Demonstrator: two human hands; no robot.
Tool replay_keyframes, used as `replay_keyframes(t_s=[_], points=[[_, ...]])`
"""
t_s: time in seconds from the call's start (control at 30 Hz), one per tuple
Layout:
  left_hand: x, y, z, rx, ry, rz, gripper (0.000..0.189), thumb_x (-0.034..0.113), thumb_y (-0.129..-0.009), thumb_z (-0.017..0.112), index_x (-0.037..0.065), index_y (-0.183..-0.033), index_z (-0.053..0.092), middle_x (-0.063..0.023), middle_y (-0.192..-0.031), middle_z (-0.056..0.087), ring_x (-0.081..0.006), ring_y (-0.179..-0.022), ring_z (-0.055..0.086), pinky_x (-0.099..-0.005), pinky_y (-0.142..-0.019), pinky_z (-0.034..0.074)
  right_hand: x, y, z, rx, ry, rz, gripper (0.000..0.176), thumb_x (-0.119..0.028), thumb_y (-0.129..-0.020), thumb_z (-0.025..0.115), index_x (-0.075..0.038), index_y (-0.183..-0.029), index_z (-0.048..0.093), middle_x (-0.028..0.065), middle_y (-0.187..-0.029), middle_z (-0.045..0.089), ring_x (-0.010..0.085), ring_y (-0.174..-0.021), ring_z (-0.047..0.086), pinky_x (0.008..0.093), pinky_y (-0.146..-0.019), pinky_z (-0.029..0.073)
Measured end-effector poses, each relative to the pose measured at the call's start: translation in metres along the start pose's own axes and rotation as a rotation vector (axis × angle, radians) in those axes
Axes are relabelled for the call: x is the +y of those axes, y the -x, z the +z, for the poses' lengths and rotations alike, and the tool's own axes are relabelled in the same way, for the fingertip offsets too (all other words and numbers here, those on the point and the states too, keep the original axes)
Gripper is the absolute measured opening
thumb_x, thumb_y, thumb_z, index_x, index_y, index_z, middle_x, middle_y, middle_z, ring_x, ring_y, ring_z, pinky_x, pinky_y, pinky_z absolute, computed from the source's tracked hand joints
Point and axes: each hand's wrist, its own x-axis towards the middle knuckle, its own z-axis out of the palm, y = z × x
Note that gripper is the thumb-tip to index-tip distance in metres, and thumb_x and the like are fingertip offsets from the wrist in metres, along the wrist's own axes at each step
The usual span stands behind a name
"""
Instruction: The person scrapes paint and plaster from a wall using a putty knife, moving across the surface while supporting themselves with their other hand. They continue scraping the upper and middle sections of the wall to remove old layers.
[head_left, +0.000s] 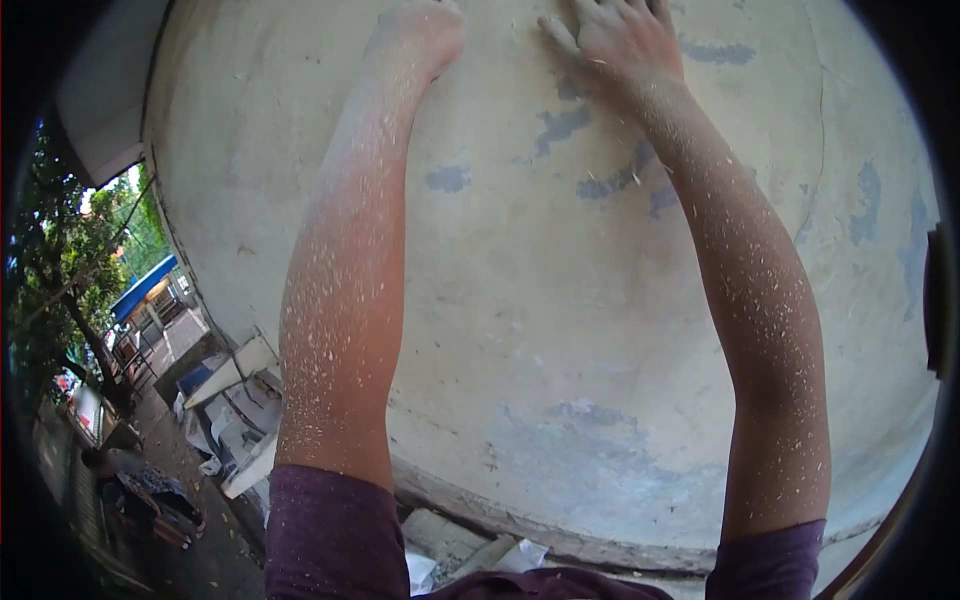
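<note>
A pale, peeling wall (pixel 520 300) fills most of the view, with grey-blue patches where its coating is gone. My left hand (pixel 420 38) is up at the top edge, its fingers curled into a fist against the wall. Whatever it grips, if anything, is out of sight beyond the frame. To its right, my right hand (pixel 625 42) lies on the wall with fingers spread, the tips cut off by the top edge. Paint flakes and dust cover both forearms, and a few loose flakes hang in the air near the right wrist.
Broken boards and rubble (pixel 235 415) lie at the wall's foot on the left. A person (pixel 150 490) is on the path at lower left. Trees (pixel 75 240) and a blue awning (pixel 145 287) stand farther off. A ledge (pixel 560 540) runs along the wall's base.
</note>
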Motion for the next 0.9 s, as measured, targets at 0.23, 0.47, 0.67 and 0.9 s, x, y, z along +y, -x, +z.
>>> replay_keyframes(t_s=[0.23, 0.47, 0.67, 0.9], points=[[-0.106, 0.336, 0.007, -0.112, 0.077, -0.459, 0.043, 0.024, -0.096, 0.04, 0.014, -0.137, 0.039, -0.0202, -0.122, 0.055, -0.0341, -0.11, 0.055, -0.0365, -0.09, 0.045, -0.004, 0.014, -0.02, -0.075, -0.006, 0.001, 0.06, -0.044, -0.091, 0.038, -0.008, -0.14, 0.034, 0.0134, -0.149, 0.023, 0.0307, -0.14, 0.013, 0.0462, -0.114, 0.006], [-0.119, 0.165, -0.021, 0.074, 0.066, -0.211, 0.042, 0.022, -0.094, 0.041, 0.004, -0.131, 0.046, -0.0212, -0.126, 0.053, -0.0299, -0.118, 0.051, -0.0347, -0.099, 0.038, -0.027, 0.008, -0.04, -0.149, -0.023, 0.09, 0.06, -0.043, -0.09, 0.043, -0.008, -0.138, 0.036, 0.014, -0.149, 0.024, 0.0306, -0.14, 0.012, 0.046, -0.114, 0.006], [-0.129, 0.106, -0.033, 0.079, -0.037, -0.162, 0.043, 0.025, -0.093, 0.044, 0.007, -0.131, 0.046, -0.0196, -0.117, 0.058, -0.0315, -0.107, 0.058, -0.0331, -0.089, 0.044, -0.022, 0.01, -0.029, -0.108, 0.004, 0.046, 0.061, -0.044, -0.09, 0.042, -0.009, -0.138, 0.037, 0.014, -0.149, 0.024, 0.0309, -0.14, 0.014, 0.0459, -0.114, 0.006], [-0.099, 0.312, -0.018, -0.249, 0.102, -0.535, 0.042, 0.015, -0.093, 0.043, 0.014, -0.135, 0.043, -0.0194, -0.119, 0.057, -0.0299, -0.111, 0.056, -0.0333, -0.092, 0.042, -0.011, 0.014, -0.013, -0.09, 0.032, 0.002, 0.061, -0.045, -0.09, 0.041, -0.009, -0.138, 0.037, 0.0134, -0.149, 0.024, 0.0309, -0.139, 0.015, 0.0456, -0.114, 0.006]])
